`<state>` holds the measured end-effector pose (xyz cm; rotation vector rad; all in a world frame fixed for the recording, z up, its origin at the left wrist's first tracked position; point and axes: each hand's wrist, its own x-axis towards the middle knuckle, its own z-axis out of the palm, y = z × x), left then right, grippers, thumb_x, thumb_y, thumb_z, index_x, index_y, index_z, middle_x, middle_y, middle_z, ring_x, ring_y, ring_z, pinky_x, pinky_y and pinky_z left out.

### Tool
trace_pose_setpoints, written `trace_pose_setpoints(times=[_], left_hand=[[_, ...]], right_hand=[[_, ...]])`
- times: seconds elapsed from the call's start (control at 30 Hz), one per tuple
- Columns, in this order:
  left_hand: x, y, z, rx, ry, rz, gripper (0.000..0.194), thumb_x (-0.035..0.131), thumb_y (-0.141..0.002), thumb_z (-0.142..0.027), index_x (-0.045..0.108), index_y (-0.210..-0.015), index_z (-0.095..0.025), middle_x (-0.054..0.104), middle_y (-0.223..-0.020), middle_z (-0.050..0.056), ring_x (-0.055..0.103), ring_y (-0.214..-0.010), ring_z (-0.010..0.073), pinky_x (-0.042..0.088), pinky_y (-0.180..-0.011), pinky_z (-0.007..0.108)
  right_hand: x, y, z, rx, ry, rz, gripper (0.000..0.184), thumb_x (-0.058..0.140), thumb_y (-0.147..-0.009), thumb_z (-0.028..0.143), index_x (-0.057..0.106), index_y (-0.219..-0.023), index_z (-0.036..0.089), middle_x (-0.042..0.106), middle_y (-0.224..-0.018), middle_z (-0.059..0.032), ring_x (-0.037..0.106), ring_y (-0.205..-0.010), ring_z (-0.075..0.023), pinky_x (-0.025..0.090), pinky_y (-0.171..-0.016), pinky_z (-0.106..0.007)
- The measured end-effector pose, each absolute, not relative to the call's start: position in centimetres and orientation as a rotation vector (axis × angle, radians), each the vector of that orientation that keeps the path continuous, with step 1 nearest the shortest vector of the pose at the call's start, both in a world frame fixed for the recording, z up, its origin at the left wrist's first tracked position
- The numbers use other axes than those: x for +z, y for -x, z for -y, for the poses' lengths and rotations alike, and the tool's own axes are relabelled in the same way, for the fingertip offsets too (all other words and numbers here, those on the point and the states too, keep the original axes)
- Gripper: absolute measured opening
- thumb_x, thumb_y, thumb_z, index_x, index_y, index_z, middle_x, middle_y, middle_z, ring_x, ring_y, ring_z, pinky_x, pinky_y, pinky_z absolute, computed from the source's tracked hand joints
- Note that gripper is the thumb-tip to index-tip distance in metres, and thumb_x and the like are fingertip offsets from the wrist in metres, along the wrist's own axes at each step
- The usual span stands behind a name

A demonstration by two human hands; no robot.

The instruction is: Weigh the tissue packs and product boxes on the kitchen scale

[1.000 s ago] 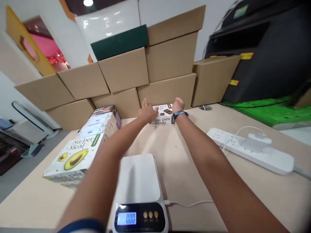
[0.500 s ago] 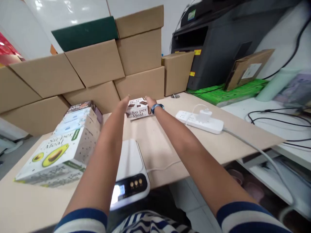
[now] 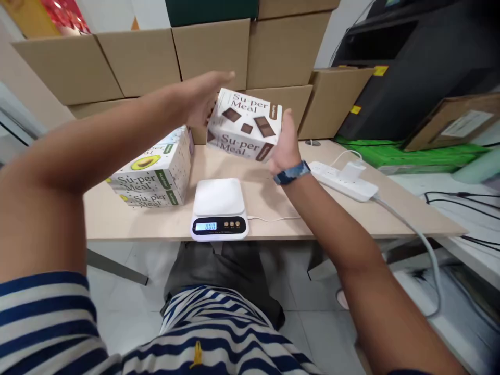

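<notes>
A white Su-per Meal box (image 3: pixel 244 125) with brown chocolate pictures is held tilted above the table. My left hand (image 3: pixel 203 99) grips its left end, fingers partly hidden behind it. At the right end my right hand (image 3: pixel 286 143), with a blue band on the wrist, closes around the edge. Below the box lies a white digital scale (image 3: pixel 219 198), its lit display reading 0.00 and its plate bare. Left of the scale stand stacked avocado Su-per Meal boxes (image 3: pixel 150 179), partly covered by my left forearm.
Cardboard boxes (image 3: pixel 213 49) form a wall along the table's back. On the right are a white power strip (image 3: pixel 344 182) with its cable, a green crate (image 3: pixel 422 156) and a dark printer-like machine (image 3: pixel 383 78). A thin white cable (image 3: pixel 273 220) runs from the scale.
Both hands have lifted the chocolate box off the back of the table and brought it closer, now tilted. The camera view has shifted left and downward, showing the whole scale.
</notes>
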<state>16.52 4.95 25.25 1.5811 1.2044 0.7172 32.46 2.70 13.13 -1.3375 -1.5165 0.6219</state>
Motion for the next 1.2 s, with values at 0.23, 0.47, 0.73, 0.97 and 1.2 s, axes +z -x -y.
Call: trace_pose_setpoints(times=[0.23, 0.47, 0.73, 0.97, 1.2], left_hand=[[15.4, -9.7, 5.8, 0.843, -1.479, -0.808, 0.064, 0.049, -0.106, -0.065, 0.069, -0.137, -0.013, 0.08, -0.132, 0.014, 0.059, -0.152, 0.0442, 0.044, -0.133, 0.066], [7.3, -7.7, 5.4, 1.046, -1.354, -0.812, 0.081, 0.065, -0.09, -0.079, 0.06, -0.15, -0.025, 0.074, -0.148, 0.007, 0.057, -0.154, 0.0394, 0.052, -0.128, 0.056], [2.9, -8.7, 5.0, 1.226, -1.176, -0.663, 0.089, 0.045, -0.096, -0.088, 0.054, -0.157, -0.023, 0.073, -0.15, 0.01, 0.061, -0.153, 0.0368, 0.056, -0.124, 0.055], [1.5, -8.7, 2.1, 1.211, -1.024, -0.692, 0.094, 0.041, -0.095, -0.091, 0.053, -0.159, -0.023, 0.077, -0.142, 0.011, 0.062, -0.152, 0.0393, 0.059, -0.121, 0.058], [0.5, -8.6, 1.5, 1.092, -0.978, -0.772, 0.092, 0.04, -0.094, -0.092, 0.055, -0.159, -0.029, 0.076, -0.146, 0.004, 0.038, -0.169, 0.04, 0.047, -0.135, 0.062]], right_hand=[[9.6, -32.1, 6.5, 1.262, 0.92, 1.21, 0.09, 0.001, -0.106, 0.07, 0.059, -0.152, 0.02, 0.077, -0.122, -0.0129, 0.072, -0.128, -0.0294, 0.058, -0.115, -0.055], [6.3, -30.6, 7.8, 1.659, 0.683, 0.973, 0.066, 0.039, -0.105, 0.07, 0.062, -0.146, 0.023, 0.075, -0.134, -0.0074, 0.072, -0.131, -0.0251, 0.06, -0.118, -0.053], [4.4, -30.4, 5.3, 1.483, 0.779, 0.929, 0.082, 0.029, -0.102, 0.085, 0.058, -0.146, 0.023, 0.077, -0.129, -0.0069, 0.068, -0.14, -0.0222, 0.059, -0.121, -0.049], [3.6, -30.1, 0.9, 1.443, 0.794, 1.118, 0.089, 0.044, -0.087, 0.099, 0.07, -0.129, 0.025, 0.079, -0.123, -0.006, 0.066, -0.142, -0.023, 0.057, -0.122, -0.049], [2.5, -30.6, -2.0, 1.5, 0.75, 1.102, 0.078, 0.037, -0.095, 0.09, 0.076, -0.109, 0.024, 0.079, -0.126, -0.0002, 0.059, -0.151, -0.0155, 0.051, -0.127, -0.048]])
